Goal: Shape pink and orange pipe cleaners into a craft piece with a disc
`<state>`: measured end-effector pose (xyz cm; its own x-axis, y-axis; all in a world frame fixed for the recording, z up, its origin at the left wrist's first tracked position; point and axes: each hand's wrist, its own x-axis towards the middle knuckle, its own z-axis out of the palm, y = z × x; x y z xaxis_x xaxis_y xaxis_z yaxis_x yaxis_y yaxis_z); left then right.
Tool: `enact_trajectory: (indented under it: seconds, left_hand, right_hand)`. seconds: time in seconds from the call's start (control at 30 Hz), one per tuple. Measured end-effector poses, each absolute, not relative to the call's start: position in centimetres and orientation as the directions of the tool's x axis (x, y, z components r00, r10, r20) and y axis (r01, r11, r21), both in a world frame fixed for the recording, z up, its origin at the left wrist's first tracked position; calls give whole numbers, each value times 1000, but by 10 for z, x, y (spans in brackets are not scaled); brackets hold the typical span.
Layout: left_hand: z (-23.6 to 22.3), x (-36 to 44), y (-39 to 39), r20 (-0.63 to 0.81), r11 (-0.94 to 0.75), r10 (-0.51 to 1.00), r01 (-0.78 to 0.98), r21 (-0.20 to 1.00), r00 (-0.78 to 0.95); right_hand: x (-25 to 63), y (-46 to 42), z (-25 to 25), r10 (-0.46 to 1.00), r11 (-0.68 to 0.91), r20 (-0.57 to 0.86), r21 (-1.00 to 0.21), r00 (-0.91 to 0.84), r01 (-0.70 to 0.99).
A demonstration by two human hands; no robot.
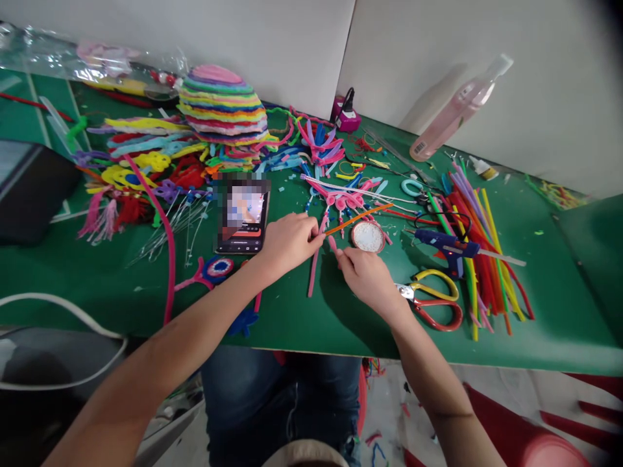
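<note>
My left hand (292,241) is closed in a pinch at the middle of the table, where an orange pipe cleaner (360,218) and a pink pipe cleaner (313,275) cross at its fingertips. The orange one points up to the right; the pink one hangs down toward the table edge. Close beside it, my right hand (366,275) pinches a short pink pipe cleaner end (332,244). Whether the two pink pieces are one strand, I cannot tell. A round dish of small white bits (368,237) lies just beyond my right hand.
Left of my hands lies a phone (243,217) with a lit screen. Scissors (435,299), a blue glue gun (445,246) and a bundle of coloured pipe cleaners (491,272) lie to the right. Behind stand a striped ball-like piece (221,104) and a pink bottle (460,110).
</note>
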<state>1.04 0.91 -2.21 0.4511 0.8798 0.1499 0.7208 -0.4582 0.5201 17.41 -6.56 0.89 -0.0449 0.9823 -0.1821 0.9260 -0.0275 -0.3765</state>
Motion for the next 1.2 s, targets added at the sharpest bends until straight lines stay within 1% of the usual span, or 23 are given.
enact_trajectory:
  seconds: [0.07,0.1,0.13,0.17,0.2,0.27,0.3,0.33,0.37,0.43,0.53,0.6,0.7,0.8,0.87,0.9,0.97,1.03,1.13,1.2]
  left_hand:
    - [-22,11,10,122,-433,889,725,535,441]
    - [-20,11,10,103,-406,899,723,559,426]
    - [-16,10,11,79,-371,909,707,602,410]
    - [-12,9,12,49,-330,915,673,662,401]
    - [-8,8,13,18,-281,917,616,736,398]
    - [-1,7,13,-47,-162,908,453,877,417]
    - [1,6,13,-76,-106,895,374,922,440]
    - [2,6,12,-99,-61,881,320,946,462]
    - [2,7,12,-122,-32,868,299,954,481]
    - [0,8,10,-163,-14,846,328,944,507]
    - [-2,10,7,-188,-3,841,353,936,507]
    - [-1,11,7,-166,27,860,282,959,482]
    - [4,11,6,-131,78,892,138,987,433]
    - [7,11,4,-80,70,875,39,997,478]
    - [8,11,3,-51,45,846,24,999,531]
    - [8,11,3,-44,34,833,28,999,552]
    - [10,8,3,-40,15,821,49,999,570]
    - [13,4,6,-46,1,829,81,997,557]
    - [19,-6,12,-115,17,810,173,985,575]
    - [22,-12,16,-199,37,733,254,966,651]
  right_hand:
    - [177,-65,9,989,-69,-148,-268,29,961]
    - [179,-64,9,991,-95,-112,-247,68,964]
    - [182,-63,10,993,-115,-68,-258,101,959]
    - [184,-62,10,992,-125,-17,-306,125,944]
    - [186,-61,10,990,-117,34,-388,140,914]
    - [187,-59,10,983,-52,107,-608,147,792]
    - [186,-59,9,983,-9,121,-712,135,702]
    - [185,-58,7,986,22,117,-795,118,607]
    - [182,-58,6,990,30,97,-852,102,522]
    - [178,-59,1,998,-14,16,-908,67,419]
    - [172,-60,-7,992,-109,-123,-928,-16,355]
    - [170,-61,-12,982,-138,-171,-939,-78,314]
    - [165,-63,-17,973,-155,-189,-959,-130,239]
    - [160,-64,-18,980,-124,-147,-978,-135,167]
    - [160,-64,-16,994,-55,-73,-979,-87,196]
    - [161,-64,-15,998,-17,-32,-969,-58,247]
    - [165,-64,-11,999,43,38,-917,-20,397]
    - [171,-63,-7,994,97,110,-826,-11,556]
    - [180,-61,-2,970,198,241,-695,-35,691]
    - [185,-59,1,939,292,334,-633,-88,717]
